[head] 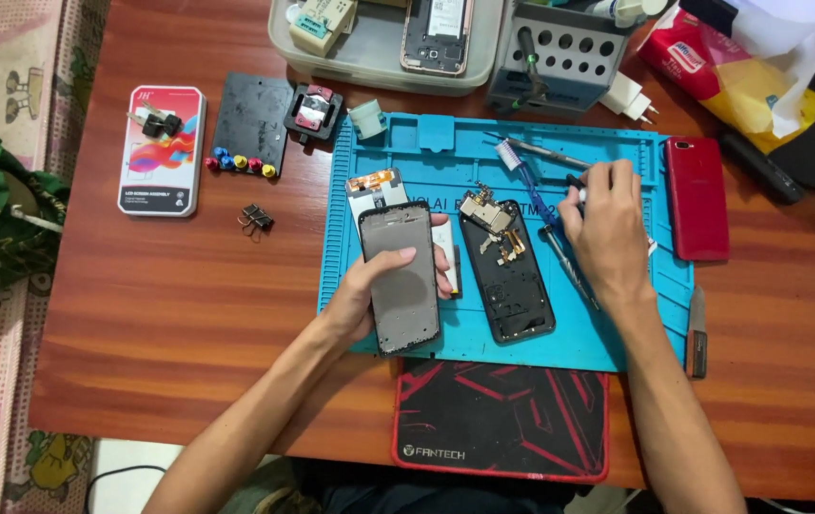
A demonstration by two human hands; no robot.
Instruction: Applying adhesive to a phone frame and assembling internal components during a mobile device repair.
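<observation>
I see my left hand wrapped around a grey phone frame, thumb lying across its face and the other fingers curled round its right edge, so the frame is gripped between them, tilted a little over the left part of the blue repair mat. My right hand sits over the mat's right side, fingers pinched narrow on a small white-tipped tool; I cannot tell what kind it is.

Just right of the frame lies one opened black phone body, its small boards exposed. I count two toothbrush-like or pen-like tools on the mat beside my right hand.

One red phone lies at the mat's right edge, and one black-and-red mouse pad below the mat.

On the desk to the left lies one flat rectangular box, white and red with a colourful swirl. One black binder clip rests below a black plate carrying a row of five coloured knobs. At upper right sits a red-and-yellow tissue packet.
</observation>
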